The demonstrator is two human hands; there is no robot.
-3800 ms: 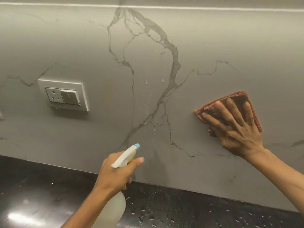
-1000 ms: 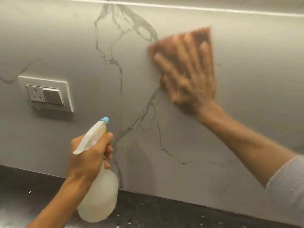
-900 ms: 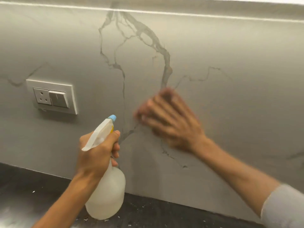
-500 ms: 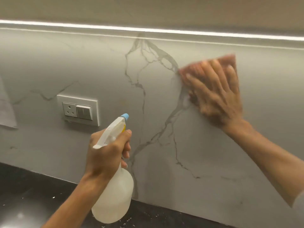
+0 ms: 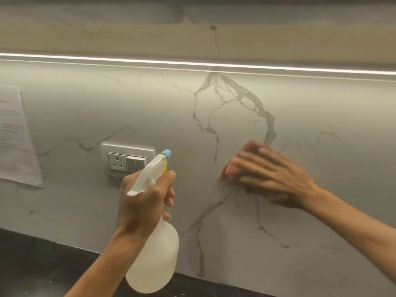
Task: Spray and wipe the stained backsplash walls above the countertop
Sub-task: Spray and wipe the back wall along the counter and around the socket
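Note:
The grey marble-look backsplash [image 5: 310,108] with dark veins fills the view. My left hand [image 5: 143,202] grips the neck of a white spray bottle [image 5: 156,254] with a blue nozzle tip, held upright in front of the wall near its bottom. My right hand [image 5: 272,176] lies flat with fingers spread, pressing a reddish cloth [image 5: 228,168] against the wall at mid height; hand and cloth are motion-blurred, and most of the cloth is hidden under the fingers.
A white socket-and-switch plate [image 5: 126,160] is on the wall just left of the bottle's nozzle. A printed paper sheet [image 5: 15,138] hangs at the far left. A light strip [image 5: 192,63] runs along the wall's top. The black countertop [image 5: 38,264] lies below.
My right hand with the cloth swept from high on the wall down and left to mid height. The view tilted up, showing the light strip. The left hand still holds the bottle.

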